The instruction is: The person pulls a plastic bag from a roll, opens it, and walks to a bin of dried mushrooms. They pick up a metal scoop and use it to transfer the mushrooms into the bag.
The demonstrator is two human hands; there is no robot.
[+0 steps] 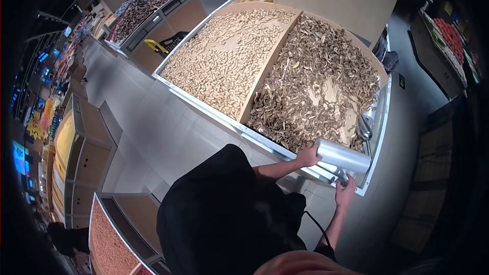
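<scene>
A roll of clear plastic bags [343, 156] lies sideways over the front right corner of the display bin. My left hand [308, 157] is wrapped round the roll's left end. Just below the roll, my right hand [346, 189] has its fingers raised and apart near a dark holder part [337, 176] at the bin's edge; whether the fingertips touch it is unclear. Behind the roll, a metal scoop [364, 128] rests at the right side of the dried brown goods [310, 81]. Peanuts in shells [219, 56] fill the left compartment, beyond a wooden divider [270, 66].
The bin's white metal rim [204, 110] runs along the front. A yellow-handled black basket [165, 45] stands beyond its left side. Other display counters [86, 165] line the left, and a counter of reddish goods [114, 239] is at lower left. A dark-clothed person [66, 238] is there too.
</scene>
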